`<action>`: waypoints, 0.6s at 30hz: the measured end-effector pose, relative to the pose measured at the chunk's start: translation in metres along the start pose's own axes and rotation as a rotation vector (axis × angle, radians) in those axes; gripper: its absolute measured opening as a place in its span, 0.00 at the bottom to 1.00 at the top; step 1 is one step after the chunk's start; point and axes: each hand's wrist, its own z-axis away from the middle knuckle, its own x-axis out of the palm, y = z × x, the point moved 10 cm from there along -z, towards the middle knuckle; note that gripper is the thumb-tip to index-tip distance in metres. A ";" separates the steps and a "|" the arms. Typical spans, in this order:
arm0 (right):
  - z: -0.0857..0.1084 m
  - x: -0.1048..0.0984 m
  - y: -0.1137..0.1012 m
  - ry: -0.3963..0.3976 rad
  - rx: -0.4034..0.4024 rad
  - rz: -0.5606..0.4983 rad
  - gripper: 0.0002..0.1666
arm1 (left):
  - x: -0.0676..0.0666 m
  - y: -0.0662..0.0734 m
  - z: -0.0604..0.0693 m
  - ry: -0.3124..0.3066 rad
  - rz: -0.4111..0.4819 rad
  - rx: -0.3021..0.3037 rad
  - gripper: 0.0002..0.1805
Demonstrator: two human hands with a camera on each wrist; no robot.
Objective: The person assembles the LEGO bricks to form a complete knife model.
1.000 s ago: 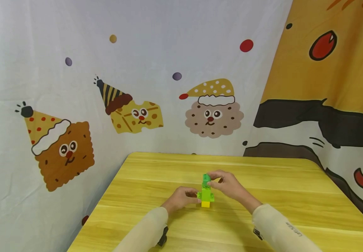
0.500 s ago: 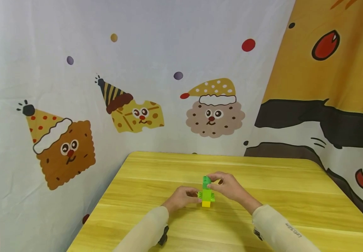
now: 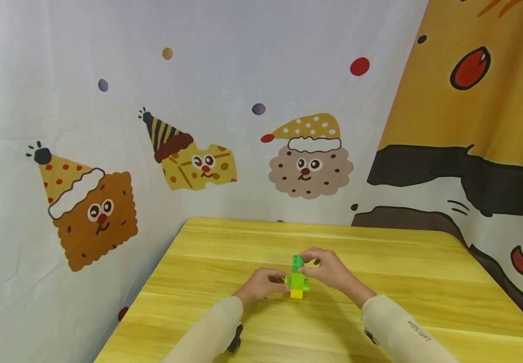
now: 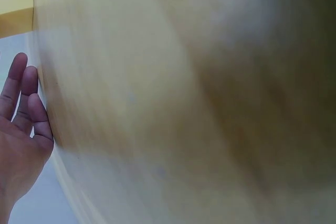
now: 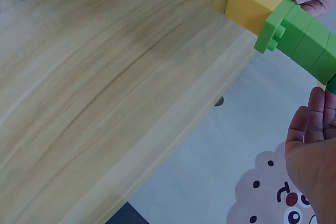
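Note:
A small tower of toy building bricks stands upright on the table. Its base is a yellow brick (image 3: 296, 294); above lies a wide light green brick (image 5: 272, 29) that sticks out on both sides. Light green bricks (image 3: 297, 281) rise from it, topped by a dark green brick (image 3: 297, 262). My right hand (image 3: 328, 268) pinches the dark green brick between thumb and fingers from the right. At the tower's left, my left hand (image 3: 260, 286) pinches the jutting end of the wide brick. The left wrist view shows that hand's outer fingers (image 4: 39, 114) beside the yellow brick (image 4: 18, 11).
The wooden table (image 3: 225, 247) has rounded far corners. Behind it hangs a pale cloth (image 3: 225, 60) printed with cartoon snacks in party hats. A large orange and black print covers the cloth's right side.
The dark green brick has come down in my right hand; light green studs once visible beneath it are now covered. My left hand has stayed at the tower's left side.

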 end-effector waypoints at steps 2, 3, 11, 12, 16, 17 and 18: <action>0.001 0.000 0.001 0.002 0.003 -0.009 0.14 | 0.001 0.000 0.000 0.000 -0.004 0.003 0.17; 0.001 0.000 0.001 0.002 0.005 -0.013 0.14 | 0.001 0.000 0.000 -0.003 -0.006 0.001 0.17; -0.002 0.001 0.005 -0.005 0.018 -0.023 0.13 | 0.000 -0.002 -0.004 -0.016 -0.011 0.012 0.17; -0.002 0.001 0.005 -0.005 0.018 -0.019 0.13 | 0.000 -0.001 -0.003 -0.013 -0.008 0.016 0.16; -0.001 0.002 0.007 -0.013 0.028 -0.018 0.14 | 0.000 0.000 -0.002 -0.002 0.000 0.020 0.15; 0.000 0.002 0.008 -0.014 0.029 -0.018 0.14 | 0.001 0.001 -0.001 0.000 0.003 0.022 0.14; 0.001 0.002 0.008 -0.016 0.028 -0.019 0.14 | 0.001 0.001 -0.001 -0.001 0.005 0.023 0.14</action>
